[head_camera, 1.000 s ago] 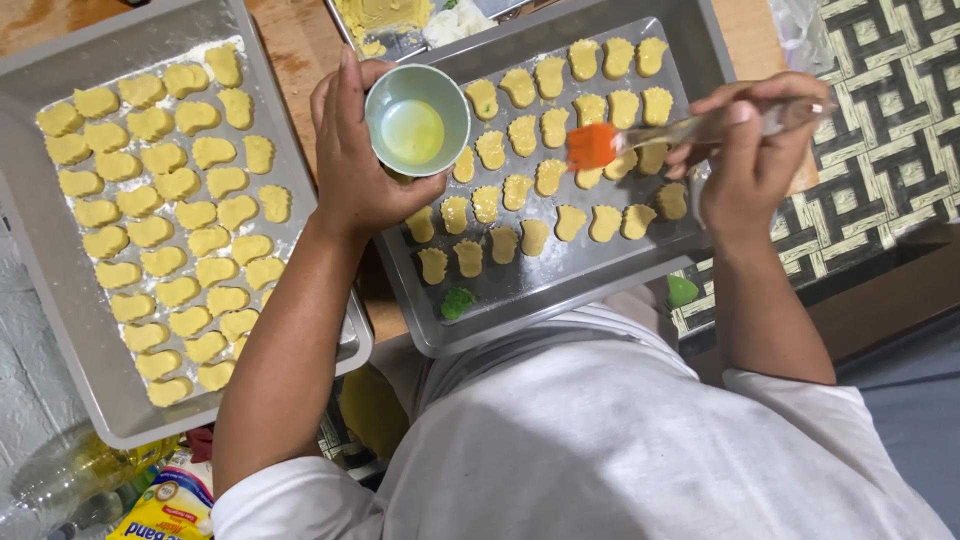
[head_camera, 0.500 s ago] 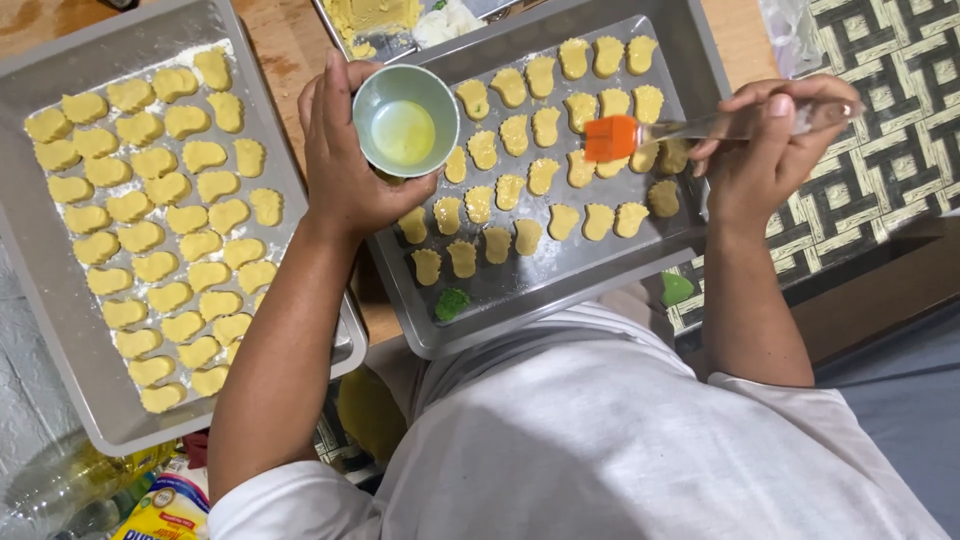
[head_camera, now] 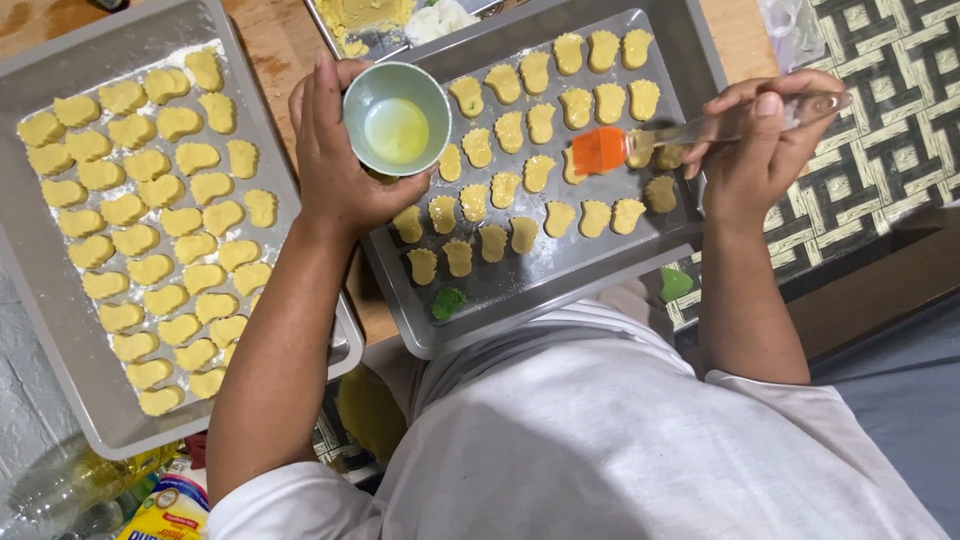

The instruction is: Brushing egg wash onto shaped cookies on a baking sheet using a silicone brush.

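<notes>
My left hand (head_camera: 335, 165) holds a small pale green bowl (head_camera: 396, 120) of yellow liquid over the left edge of a grey baking tray (head_camera: 560, 275). My right hand (head_camera: 765, 150) grips the clear handle of a pastry brush whose orange bristles (head_camera: 600, 150) rest on the foot-shaped dough cookies (head_camera: 520, 130) lined up in rows on that tray. A small green piece (head_camera: 448, 302) lies near the tray's front edge.
A second grey tray (head_camera: 40, 310) on the left is filled with several rows of the same yellow cookies. Another tray with dough scraps (head_camera: 365, 20) sits at the top. A woven black-and-white mat (head_camera: 880, 110) lies to the right; a bottle and packet (head_camera: 160, 505) are bottom left.
The brush has shifted slightly right and up across the cookie rows. The left hand with the bowl has stayed almost still.
</notes>
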